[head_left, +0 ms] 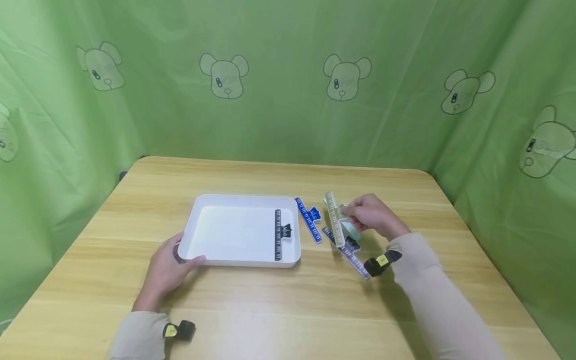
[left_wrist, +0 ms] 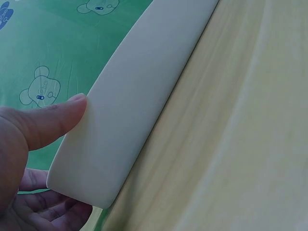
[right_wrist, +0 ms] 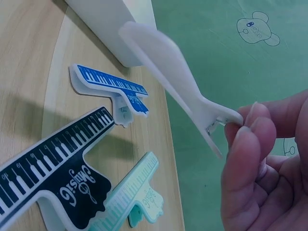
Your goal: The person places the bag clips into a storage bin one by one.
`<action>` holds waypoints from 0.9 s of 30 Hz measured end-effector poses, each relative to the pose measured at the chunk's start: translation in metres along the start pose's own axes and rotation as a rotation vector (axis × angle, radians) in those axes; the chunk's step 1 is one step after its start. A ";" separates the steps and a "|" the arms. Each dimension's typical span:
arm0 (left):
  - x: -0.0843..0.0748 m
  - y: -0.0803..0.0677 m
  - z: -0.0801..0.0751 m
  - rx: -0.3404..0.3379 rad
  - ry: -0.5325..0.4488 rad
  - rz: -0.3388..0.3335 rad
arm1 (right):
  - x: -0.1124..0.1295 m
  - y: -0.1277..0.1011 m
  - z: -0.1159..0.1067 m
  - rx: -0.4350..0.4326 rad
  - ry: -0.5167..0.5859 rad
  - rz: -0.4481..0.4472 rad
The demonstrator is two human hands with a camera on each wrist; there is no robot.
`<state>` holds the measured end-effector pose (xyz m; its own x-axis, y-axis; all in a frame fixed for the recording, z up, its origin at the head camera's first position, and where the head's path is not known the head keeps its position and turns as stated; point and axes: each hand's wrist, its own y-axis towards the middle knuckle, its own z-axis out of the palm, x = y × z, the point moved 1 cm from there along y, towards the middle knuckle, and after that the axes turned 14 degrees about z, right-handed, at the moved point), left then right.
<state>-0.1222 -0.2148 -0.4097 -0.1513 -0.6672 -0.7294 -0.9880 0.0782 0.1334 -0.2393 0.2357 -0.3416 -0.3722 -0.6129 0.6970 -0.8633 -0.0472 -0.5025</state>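
Pale piano-key clip (head_left: 335,218), whitish-green with a printed keyboard strip, hanging tilted just above the table, pinched by its handle in the right hand (head_left: 373,216). Left hand (head_left: 167,269) gripping the near-left corner of the white tray (head_left: 238,261), thumb over the rim. Black clip (head_left: 282,234) lying inside the tray; blue (head_left: 309,218), dark (head_left: 350,251) and mint (right_wrist: 132,198) clips lying just beside it. Wooden table (head_left: 288,310) sitting boxed in by green bear-print curtains (head_left: 288,75), plenty of bare wood toward the near edge.
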 end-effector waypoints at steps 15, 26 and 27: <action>0.001 -0.001 0.000 -0.016 0.013 0.020 | 0.006 -0.001 0.007 -0.002 0.005 -0.003; 0.001 -0.002 -0.001 -0.003 -0.006 0.006 | 0.013 -0.004 0.014 0.005 0.022 -0.014; 0.000 -0.002 -0.001 -0.002 -0.007 0.006 | 0.013 -0.004 0.015 0.007 0.023 -0.013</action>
<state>-0.1205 -0.2161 -0.4094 -0.1574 -0.6617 -0.7331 -0.9870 0.0807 0.1392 -0.2359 0.2161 -0.3380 -0.3690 -0.5939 0.7150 -0.8655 -0.0608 -0.4971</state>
